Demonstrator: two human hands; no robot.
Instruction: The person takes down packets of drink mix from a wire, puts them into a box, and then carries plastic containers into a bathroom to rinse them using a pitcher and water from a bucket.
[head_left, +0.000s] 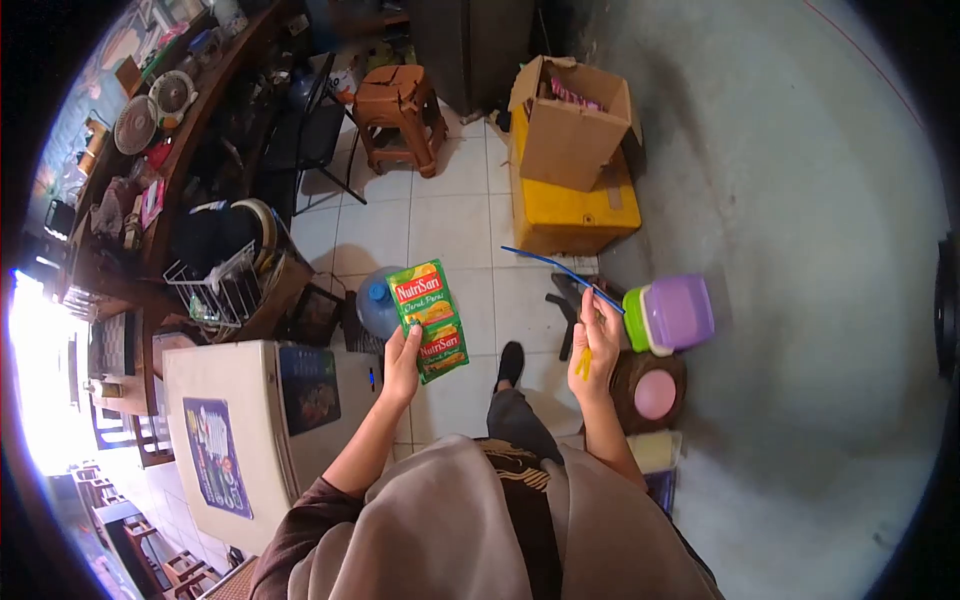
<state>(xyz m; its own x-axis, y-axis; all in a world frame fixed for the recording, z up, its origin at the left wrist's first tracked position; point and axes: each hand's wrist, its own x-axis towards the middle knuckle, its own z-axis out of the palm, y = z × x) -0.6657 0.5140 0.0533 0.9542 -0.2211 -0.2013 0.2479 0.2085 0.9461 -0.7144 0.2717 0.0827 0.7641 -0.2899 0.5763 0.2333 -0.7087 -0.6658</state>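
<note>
My left hand (402,368) is closed on a strip of green NutriSari drink sachets (422,288), two of them joined one above the other, labels facing up. The thumb lies across the front near the seam. On the other side, my right hand (596,352) pinches a long, thin blue stick, perhaps a straw (552,262), which slants up to the left from the fingers. A small yellow forked piece (585,364) rests against the same palm; I cannot make out what it is. The two hands are apart, at similar height.
A white fridge (225,365) stands left, with a blue water jug (376,312) beyond it. Further off are a brown stool (393,105) and a cardboard box (578,135) on a yellow container (560,220). Purple-lidded tubs (680,312) line the right wall.
</note>
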